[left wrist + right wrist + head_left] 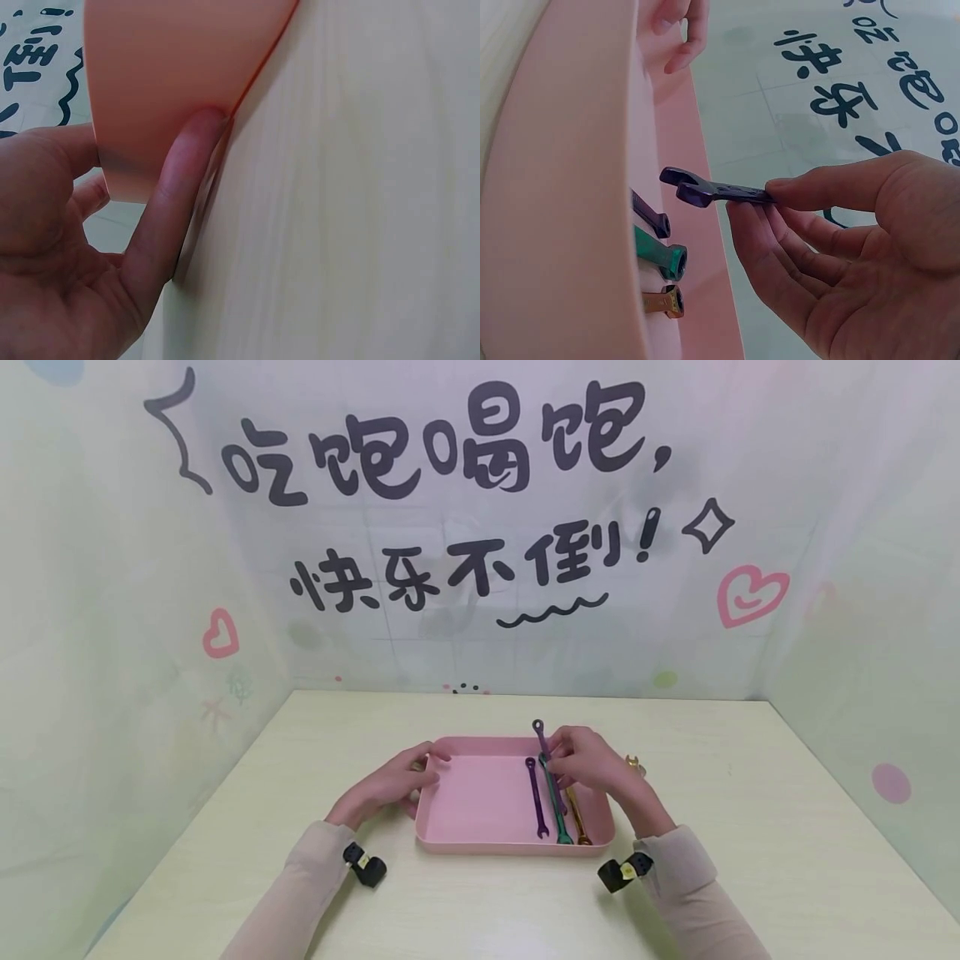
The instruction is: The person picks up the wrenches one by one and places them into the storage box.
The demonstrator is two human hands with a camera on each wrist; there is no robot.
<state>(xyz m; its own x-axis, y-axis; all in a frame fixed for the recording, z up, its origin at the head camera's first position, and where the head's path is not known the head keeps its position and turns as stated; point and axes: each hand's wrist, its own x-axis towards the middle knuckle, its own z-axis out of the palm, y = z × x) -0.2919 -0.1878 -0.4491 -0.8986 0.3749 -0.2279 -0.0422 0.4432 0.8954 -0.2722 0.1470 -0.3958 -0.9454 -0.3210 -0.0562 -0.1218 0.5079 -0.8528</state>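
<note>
A shallow pink tray [468,802] lies on the table. My left hand [393,781] grips its left side, with fingers over the rim and a digit pressed along the outer wall [165,82] low down. Above the tray's right part, my right hand [588,760] pinches a purple wrench [694,187] between thumb and fingers, its open-jaw end pointing down into the tray. Beneath it, side by side, lie another purple wrench [537,802], a green wrench [557,806] and a gold wrench [577,818]. My right hand partly covers the held wrench in the head view.
A gold piece with a forked end [633,763] lies on the table right of the tray, partly hidden by my right wrist. Behind the pale wooden table [480,902] hangs a printed white backdrop [480,652], with side walls left and right.
</note>
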